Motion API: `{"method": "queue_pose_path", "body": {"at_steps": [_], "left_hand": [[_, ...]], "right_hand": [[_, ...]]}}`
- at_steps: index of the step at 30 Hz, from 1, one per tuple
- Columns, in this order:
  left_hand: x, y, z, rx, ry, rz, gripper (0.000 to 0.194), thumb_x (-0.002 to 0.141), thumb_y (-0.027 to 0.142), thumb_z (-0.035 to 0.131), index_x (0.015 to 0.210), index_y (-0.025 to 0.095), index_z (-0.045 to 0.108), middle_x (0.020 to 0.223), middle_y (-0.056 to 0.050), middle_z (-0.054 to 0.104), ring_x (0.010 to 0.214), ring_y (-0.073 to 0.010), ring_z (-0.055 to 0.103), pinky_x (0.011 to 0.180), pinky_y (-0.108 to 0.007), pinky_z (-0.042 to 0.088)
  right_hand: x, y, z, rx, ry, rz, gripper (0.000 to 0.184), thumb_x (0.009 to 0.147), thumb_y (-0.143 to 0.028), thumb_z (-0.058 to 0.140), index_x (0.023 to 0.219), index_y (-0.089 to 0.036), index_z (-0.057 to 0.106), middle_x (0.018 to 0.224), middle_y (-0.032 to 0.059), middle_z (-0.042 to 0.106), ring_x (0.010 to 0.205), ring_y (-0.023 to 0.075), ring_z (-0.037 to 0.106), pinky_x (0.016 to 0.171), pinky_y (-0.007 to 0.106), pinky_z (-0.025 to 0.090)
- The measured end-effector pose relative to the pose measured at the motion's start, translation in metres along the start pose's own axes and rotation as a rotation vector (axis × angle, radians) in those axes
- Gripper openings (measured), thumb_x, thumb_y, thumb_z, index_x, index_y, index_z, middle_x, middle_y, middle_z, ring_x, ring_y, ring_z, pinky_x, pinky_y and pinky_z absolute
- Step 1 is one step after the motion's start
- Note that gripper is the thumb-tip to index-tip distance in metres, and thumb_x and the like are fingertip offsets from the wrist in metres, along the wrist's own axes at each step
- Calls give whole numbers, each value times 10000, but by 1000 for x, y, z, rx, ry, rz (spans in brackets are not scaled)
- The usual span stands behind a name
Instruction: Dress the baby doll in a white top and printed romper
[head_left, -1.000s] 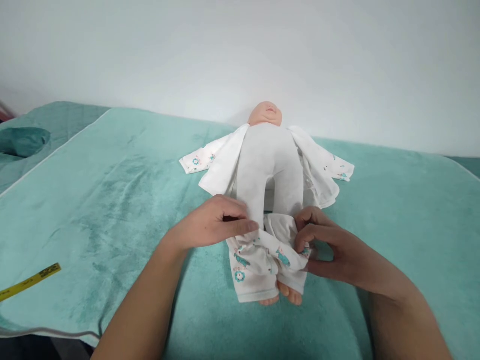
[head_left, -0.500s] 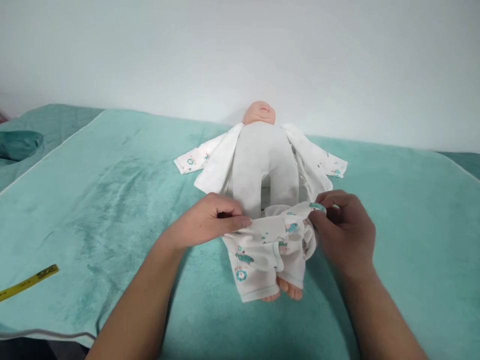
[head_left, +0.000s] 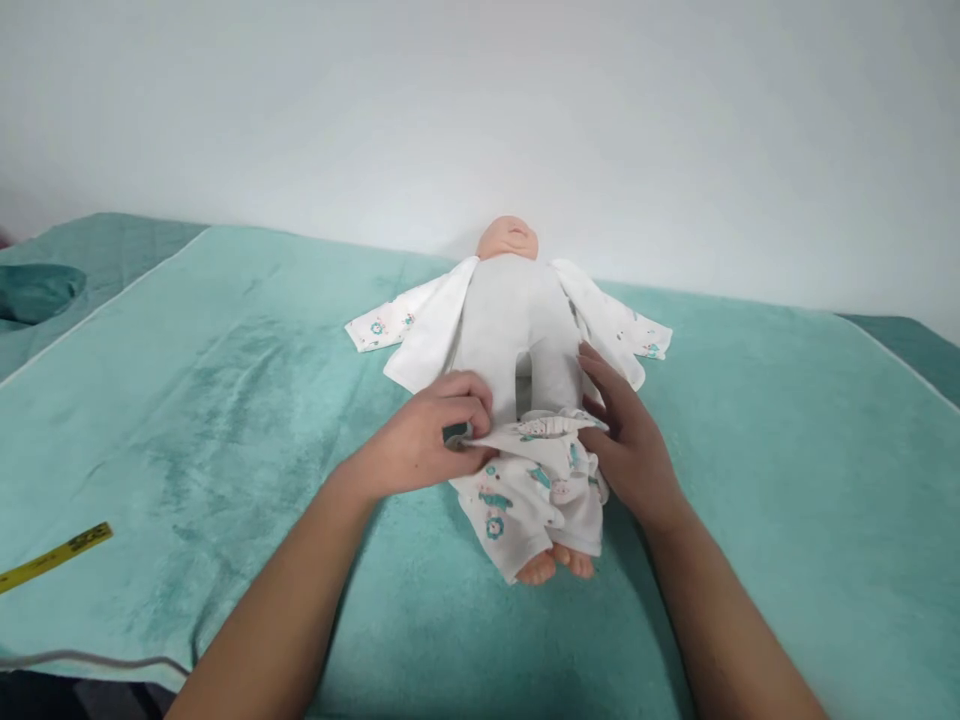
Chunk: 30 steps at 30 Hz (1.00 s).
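Note:
A baby doll lies on its back with its head away from me. Its grey-white soft body shows between the spread sides of a white printed jacket. White printed pants cover its lower legs, the waistband bunched below the crotch, and bare toes stick out at the hems. My left hand is closed in a pinch on the left side of the waistband. At the right side, my right hand has the waistband edge between thumb and fingers, its index finger stretched along the doll's thigh.
A teal plush blanket lies under the doll, reaching a plain white wall behind. A yellow tape strip lies at the left. A darker teal item sits at the far left edge.
My right hand has moved left and inward, its index finger now reaching up along the doll's thigh. The pants' waistband is more bunched, and the hems have risen, showing more of the feet.

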<state>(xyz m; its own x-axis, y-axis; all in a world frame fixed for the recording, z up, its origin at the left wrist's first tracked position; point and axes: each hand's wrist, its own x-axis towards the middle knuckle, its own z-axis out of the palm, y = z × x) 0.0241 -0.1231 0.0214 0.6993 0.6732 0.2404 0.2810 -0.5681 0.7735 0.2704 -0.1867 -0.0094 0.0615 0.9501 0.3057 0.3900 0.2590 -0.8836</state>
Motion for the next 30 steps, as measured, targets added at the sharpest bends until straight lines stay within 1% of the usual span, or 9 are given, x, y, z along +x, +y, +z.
{"method": "queue_pose_path", "body": {"at_steps": [3, 6, 9, 12, 18, 22, 25, 27, 30], "left_hand": [[2, -14, 6, 83, 265, 53, 154, 760, 121, 584, 666, 192, 484, 1234, -87, 587, 1125, -225, 558, 976, -378, 447], [5, -24, 12, 91, 376, 45, 166, 796, 123, 536, 697, 206, 432, 1416, -117, 506, 1237, -245, 533, 1028, -407, 433], [10, -29, 18, 100, 437, -37, 166, 809, 151, 518, 708, 218, 404, 1421, -124, 531, 1271, -257, 525, 1047, -433, 413], [13, -31, 20, 57, 517, -179, 188, 826, 206, 522, 692, 220, 391, 1390, -119, 573, 1239, -269, 543, 1015, -444, 422], [17, -36, 17, -165, 579, -327, 206, 821, 236, 535, 704, 218, 366, 1246, -91, 666, 1028, -219, 622, 828, -352, 469], [22, -38, 13, -300, 694, -394, 202, 752, 197, 581, 711, 217, 383, 954, -31, 694, 862, -168, 617, 705, -272, 445], [26, -35, 10, -463, 753, -488, 204, 724, 210, 616, 740, 221, 412, 684, 45, 556, 589, -105, 490, 551, -228, 376], [26, -34, 8, -554, 743, -521, 205, 727, 243, 638, 765, 219, 438, 634, 65, 487, 526, -85, 422, 506, -216, 340], [24, -33, 6, -594, 656, -493, 200, 731, 287, 680, 806, 202, 515, 750, 36, 575, 596, -87, 485, 538, -214, 371]], "right_hand": [[3, 1, -2, 20, -1, 75, 664, 804, -185, 617, 1426, -350, 454, 1570, 12, 374, 1441, 241, 351, 1087, 446, 442], [18, -2, -9, -49, -19, 78, 488, 806, -208, 630, 1286, -297, 608, 1423, 36, 559, 1280, 244, 547, 1031, 422, 487], [44, -9, -17, -217, -57, 53, 294, 776, -195, 626, 1046, -245, 731, 1100, 34, 734, 1014, 238, 680, 926, 404, 523], [70, -11, -18, -296, -100, 41, 197, 758, -204, 615, 898, -228, 752, 896, 15, 746, 866, 220, 675, 804, 363, 521], [75, 15, 3, 6, 22, 130, 188, 748, -368, 677, 821, -206, 614, 738, -9, 634, 678, 150, 565, 628, 288, 459], [64, 24, 11, -72, 149, 111, 276, 759, -433, 688, 905, -223, 582, 848, 16, 634, 804, 182, 592, 743, 334, 493], [63, 25, 13, -17, 192, 86, 431, 756, -443, 704, 1112, -246, 561, 1106, 72, 642, 1068, 234, 602, 891, 386, 503], [64, 25, 13, 29, 155, 76, 501, 771, -428, 695, 1214, -258, 534, 1263, 93, 598, 1226, 250, 543, 980, 407, 479], [65, 24, 14, 90, 106, 60, 532, 785, -404, 679, 1274, -263, 525, 1405, 91, 524, 1349, 258, 455, 1073, 419, 426]]}}
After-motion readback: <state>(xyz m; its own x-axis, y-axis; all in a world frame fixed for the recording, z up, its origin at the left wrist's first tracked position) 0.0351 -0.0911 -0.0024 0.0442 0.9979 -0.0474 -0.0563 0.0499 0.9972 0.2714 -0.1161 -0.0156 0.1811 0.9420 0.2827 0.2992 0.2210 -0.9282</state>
